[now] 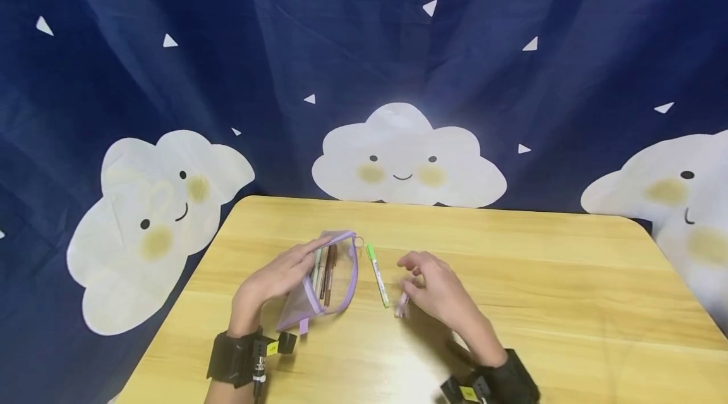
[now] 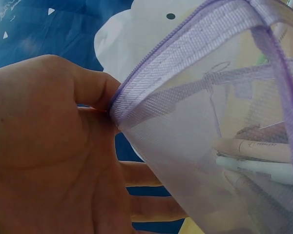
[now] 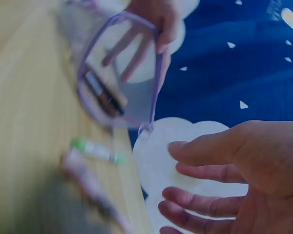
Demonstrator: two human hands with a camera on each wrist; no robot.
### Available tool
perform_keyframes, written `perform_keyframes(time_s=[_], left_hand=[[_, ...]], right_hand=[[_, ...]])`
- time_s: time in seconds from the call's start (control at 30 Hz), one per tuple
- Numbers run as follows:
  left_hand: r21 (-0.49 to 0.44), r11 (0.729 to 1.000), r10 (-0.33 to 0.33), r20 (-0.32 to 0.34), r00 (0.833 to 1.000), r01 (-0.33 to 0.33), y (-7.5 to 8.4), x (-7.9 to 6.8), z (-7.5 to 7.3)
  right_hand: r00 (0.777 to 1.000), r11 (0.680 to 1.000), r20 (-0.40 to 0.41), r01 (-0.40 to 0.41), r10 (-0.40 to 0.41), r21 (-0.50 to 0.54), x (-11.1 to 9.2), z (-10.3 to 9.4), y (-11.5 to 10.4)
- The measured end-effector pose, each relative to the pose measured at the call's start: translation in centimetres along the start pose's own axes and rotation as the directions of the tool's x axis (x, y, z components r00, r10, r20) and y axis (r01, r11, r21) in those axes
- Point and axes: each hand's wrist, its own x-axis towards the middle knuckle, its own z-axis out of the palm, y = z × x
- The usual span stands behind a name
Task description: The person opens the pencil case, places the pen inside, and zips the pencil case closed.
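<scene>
A purple-edged mesh pencil pouch (image 1: 296, 309) is held on its side with its mouth spread toward the right. My left hand (image 1: 281, 274) pinches its zippered rim between thumb and fingers, the other fingers lying along the mesh. Inside are several pens (image 1: 327, 274), brown, beige and pale green. To the right of the mouth lies a marker with a green cap (image 1: 378, 281). My right hand (image 1: 440, 290) hovers with loosely bent, parted fingers and nothing between them. Just below it is a slim pinkish pen-like thing (image 3: 95, 190), blurred in the right wrist view.
The wooden table (image 1: 569, 290) stretches to the right and toward me. At its far edge hangs a dark blue curtain (image 1: 364, 43) with smiling clouds. A black camera strap (image 1: 233, 360) circles each wrist.
</scene>
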Motion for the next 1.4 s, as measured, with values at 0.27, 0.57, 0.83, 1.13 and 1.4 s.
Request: perform_keyframes(time_s=[0.27,0.57,0.83,1.13,1.4], left_hand=[[0.008,1.0,0.023,0.024,0.999,-0.023,0.1,0.3,0.4],[-0.01,0.998,-0.064,0.03,0.997,0.065,0.2,0.6,0.4],[-0.024,0.998,-0.062,0.011,0.998,0.062,0.1,0.4,0.5],[-0.004,0.998,-0.066,0.007,0.998,0.066,0.2,0.3,0.6],[-0.028,0.997,-0.076,-0.004,0.997,0.076,0.3,0.1,0.4]], right_hand=[[0.999,0.959,0.033,-0.011,0.021,-0.284,-5.6,-3.4,3.0],[0.991,0.945,0.134,0.068,-0.026,-0.32,-10.8,-3.8,5.4],[0.984,0.906,0.171,0.115,-0.048,-0.407,-12.2,-3.1,6.4],[0.987,0.883,0.154,0.115,-0.049,-0.455,-11.9,-3.2,5.9],[0.99,0.874,0.081,0.14,-0.115,-0.466,-10.5,-3.6,5.2]])
